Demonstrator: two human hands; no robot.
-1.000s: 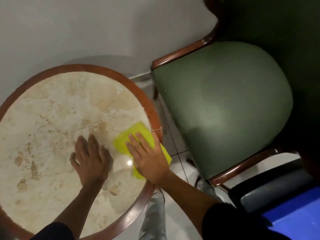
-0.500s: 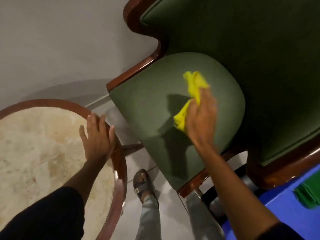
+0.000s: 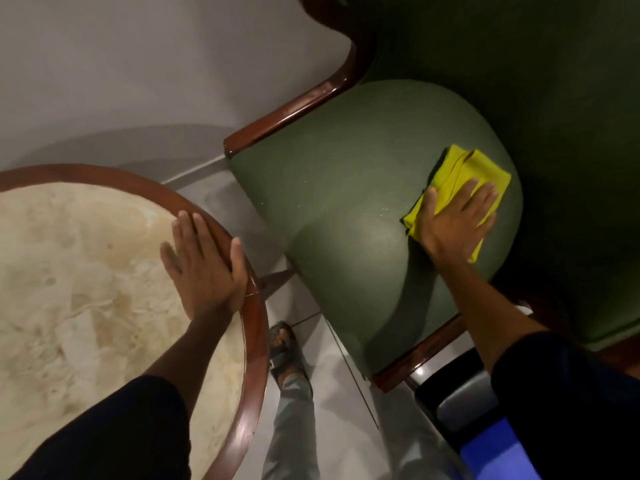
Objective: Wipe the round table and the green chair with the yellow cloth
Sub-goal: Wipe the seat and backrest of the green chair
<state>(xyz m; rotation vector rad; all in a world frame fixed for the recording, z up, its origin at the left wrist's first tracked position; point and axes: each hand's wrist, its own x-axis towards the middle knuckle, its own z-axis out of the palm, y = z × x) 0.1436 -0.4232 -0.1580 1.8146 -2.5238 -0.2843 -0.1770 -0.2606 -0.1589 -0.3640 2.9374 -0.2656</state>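
The round table, beige marble with a brown wooden rim, fills the lower left. My left hand lies flat on its right edge, fingers spread, holding nothing. The green chair has a padded seat, wooden arms and a dark green back at the upper right. My right hand presses the folded yellow cloth flat onto the right side of the seat, near the backrest. Part of the cloth is hidden under my palm.
A grey wall runs behind the table and chair. Between them is a strip of pale tiled floor with my sandalled foot and trouser leg on it. A black and blue object sits at the lower right.
My right hand has lowered the cloth from a bunched, lifted hold to flat on the seat, further right. My left hand has settled flatter on the table's rim.
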